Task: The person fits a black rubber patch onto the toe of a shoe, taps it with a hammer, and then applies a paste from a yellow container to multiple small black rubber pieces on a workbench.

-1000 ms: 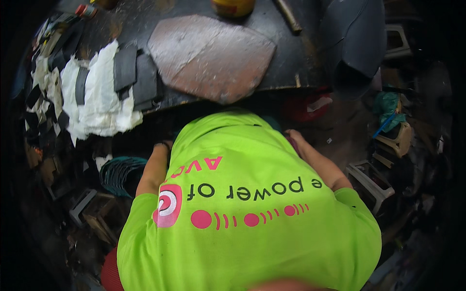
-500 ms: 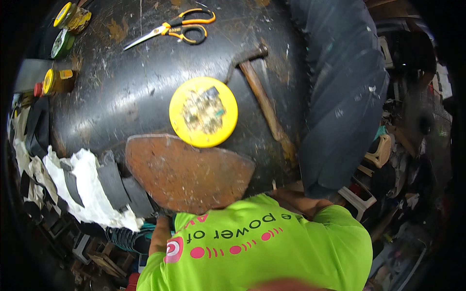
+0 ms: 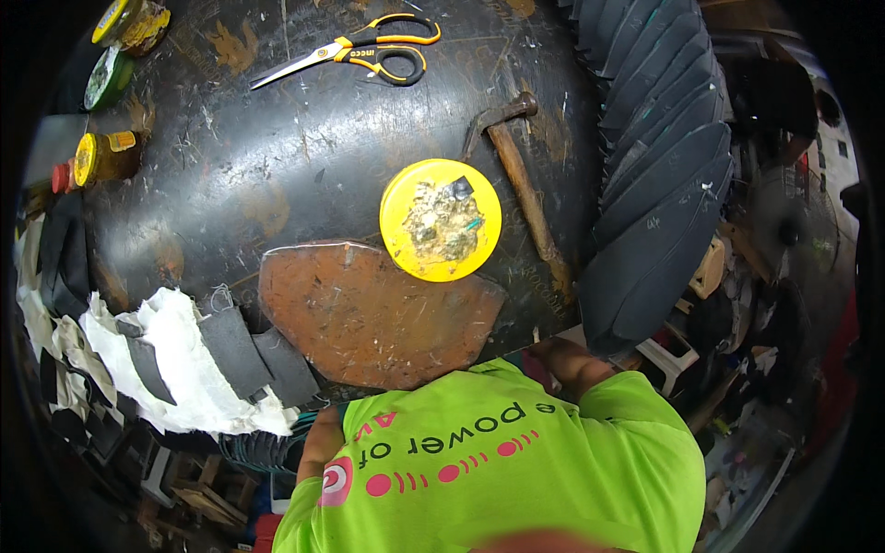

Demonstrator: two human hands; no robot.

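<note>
Both my hands are hidden below the near edge of the black table; only forearms show, the left at the lower left of my green shirt, the right at its upper right. Just past the shirt lies a worn brown board with angled edges. A yellow round lid, crusted with dried residue, overlaps its far edge. Right of the lid rests a hammer with a wooden handle. Farther off lie open scissors with black and orange handles.
Dark curved flat pieces overlap in a long row along the right edge. White cloth-like material and grey strips lie at the near left. Yellow-lidded jars stand at the far left. A pale plastic stool stands lower right.
The view has shifted, so the lid, hammer, scissors and board appear farther right. The dark row looks sharper. A little more of both forearms shows; no tool has visibly been picked up.
</note>
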